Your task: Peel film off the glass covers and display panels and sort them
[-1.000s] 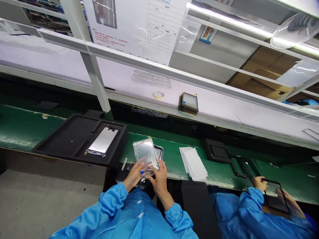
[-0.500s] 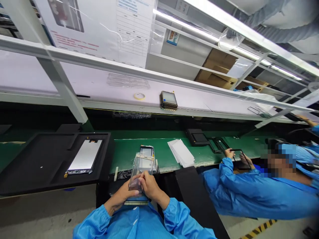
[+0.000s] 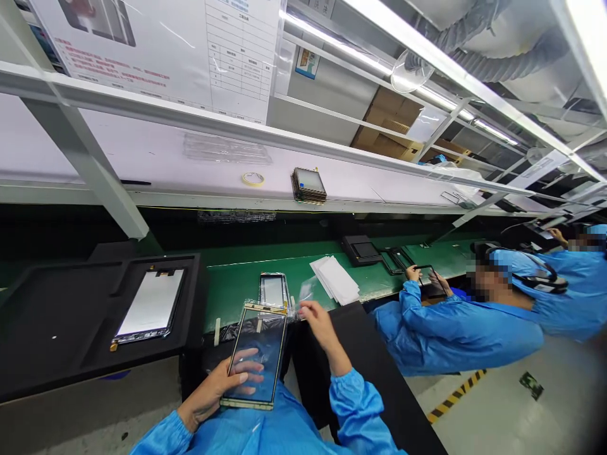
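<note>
A transparent touch panel with a pale border (image 3: 269, 354) lies tilted over my lap. My left hand (image 3: 213, 387) is closed around its lower left side, with fingers showing through from behind the glass. My right hand (image 3: 322, 325) is just off the panel's upper right corner, fingers pinched on a thin clear film (image 3: 308, 289). Beyond the panel, on the green bench edge, rests a framed screen (image 3: 274, 288). To my left, a bright white display screen (image 3: 152, 302) sits in a black foam tray (image 3: 47, 328).
White paper sheets (image 3: 336, 280) lie on the green bench (image 3: 303, 264), near a black box (image 3: 360, 251) and black frames (image 3: 396, 260). The shelf above holds a panel stack (image 3: 309, 185) and tape roll (image 3: 253, 179). A co-worker (image 3: 455, 335) in blue handles a frame at right.
My right hand has moved up and right, away from the panel, with clear film now in its fingers. The panel is less covered, and the view has swung right.
</note>
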`<state>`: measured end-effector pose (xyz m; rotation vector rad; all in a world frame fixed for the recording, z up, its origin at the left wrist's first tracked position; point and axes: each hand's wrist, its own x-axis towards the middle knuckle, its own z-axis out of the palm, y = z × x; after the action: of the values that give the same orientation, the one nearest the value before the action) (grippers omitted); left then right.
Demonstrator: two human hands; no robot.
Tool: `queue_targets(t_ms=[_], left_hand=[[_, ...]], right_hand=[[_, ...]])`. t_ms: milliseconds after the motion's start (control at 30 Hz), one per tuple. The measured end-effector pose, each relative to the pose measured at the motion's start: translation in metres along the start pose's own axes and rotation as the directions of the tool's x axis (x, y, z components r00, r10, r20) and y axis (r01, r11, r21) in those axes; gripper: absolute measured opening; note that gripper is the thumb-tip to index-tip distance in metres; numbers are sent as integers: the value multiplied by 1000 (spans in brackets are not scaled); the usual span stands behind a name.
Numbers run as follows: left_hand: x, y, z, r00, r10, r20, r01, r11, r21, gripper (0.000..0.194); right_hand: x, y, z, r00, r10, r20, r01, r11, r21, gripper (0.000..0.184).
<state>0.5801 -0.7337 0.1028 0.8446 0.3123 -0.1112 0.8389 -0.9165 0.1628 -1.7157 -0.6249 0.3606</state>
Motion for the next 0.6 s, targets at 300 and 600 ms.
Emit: queue_targets(t_ms=[300, 600], left_hand=[[-6, 1, -15, 1000, 19, 6, -19, 1000, 20, 46], [-56, -5, -35, 979, 64, -192, -95, 983, -155, 48]], right_hand=[[-11, 1, 74, 918, 258, 302, -391, 717, 576, 54], [-70, 74, 112, 791, 310, 527, -505, 817, 277, 50]])
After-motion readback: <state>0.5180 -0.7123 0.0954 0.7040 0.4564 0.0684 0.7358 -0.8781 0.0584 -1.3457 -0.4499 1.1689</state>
